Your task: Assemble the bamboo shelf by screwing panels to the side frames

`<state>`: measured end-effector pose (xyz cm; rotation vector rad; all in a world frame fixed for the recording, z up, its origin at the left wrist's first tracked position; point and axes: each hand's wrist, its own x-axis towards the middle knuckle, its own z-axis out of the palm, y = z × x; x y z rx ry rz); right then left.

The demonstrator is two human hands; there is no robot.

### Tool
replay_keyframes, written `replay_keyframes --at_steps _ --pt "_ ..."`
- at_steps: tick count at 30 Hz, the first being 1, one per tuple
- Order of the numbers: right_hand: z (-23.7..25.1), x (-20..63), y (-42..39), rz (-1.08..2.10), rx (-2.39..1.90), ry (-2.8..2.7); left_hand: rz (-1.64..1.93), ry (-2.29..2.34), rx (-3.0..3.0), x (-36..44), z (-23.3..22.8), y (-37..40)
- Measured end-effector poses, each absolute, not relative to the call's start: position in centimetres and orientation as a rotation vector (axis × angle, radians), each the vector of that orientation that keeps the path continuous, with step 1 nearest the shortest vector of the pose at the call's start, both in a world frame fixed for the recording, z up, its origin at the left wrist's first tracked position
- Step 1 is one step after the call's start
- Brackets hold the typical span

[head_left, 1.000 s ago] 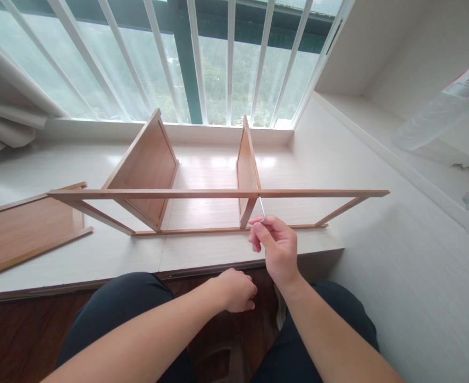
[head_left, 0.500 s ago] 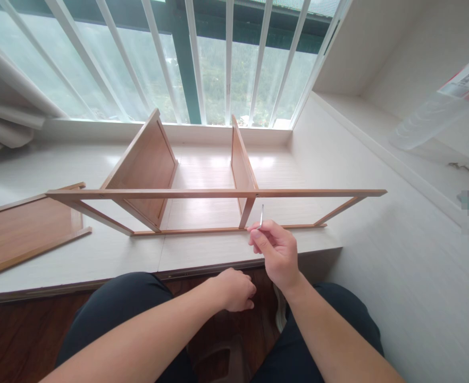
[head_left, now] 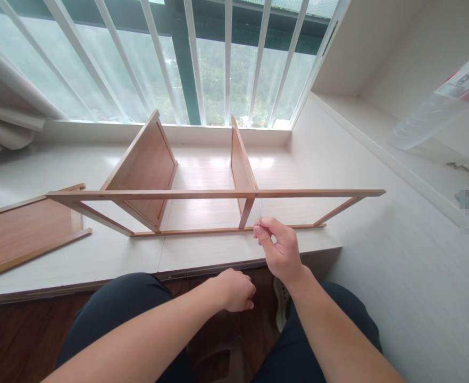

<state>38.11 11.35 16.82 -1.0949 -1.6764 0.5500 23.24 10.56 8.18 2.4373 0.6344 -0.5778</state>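
My right hand (head_left: 280, 249) pinches a thin metal hex key (head_left: 260, 210) between thumb and fingers. The key points up, its tip close to a small hole near the middle of the front bar of a wooden frame (head_left: 186, 193); whether it sits in the hole I cannot tell. Two wooden panels, the left panel (head_left: 144, 173) and the narrower-looking middle panel (head_left: 242, 159), stand upright behind that frame and meet it. My left hand (head_left: 236, 290) is curled closed above my lap, below the ledge; its palm side is hidden.
The frame rests on a pale ledge (head_left: 126, 260) under a barred window (head_left: 214, 80). Another wooden panel (head_left: 27, 234) lies flat at the left. A curtain (head_left: 7, 101) hangs at far left. On the right shelf lies a plastic bottle (head_left: 429, 117). A stool (head_left: 218, 361) shows below.
My right hand has shifted slightly, and the hex key's tip has risen to the frame's front bar. The left hand and the wooden parts look unmoved.
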Motion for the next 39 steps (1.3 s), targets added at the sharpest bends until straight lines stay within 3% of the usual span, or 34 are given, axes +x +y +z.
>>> replay_keyframes --at_steps 39 --pt "17.8 39.6 12.2 0.491 -1.193 -1.870 -0.582 0.638 2.435 23.3 8.3 10.5"
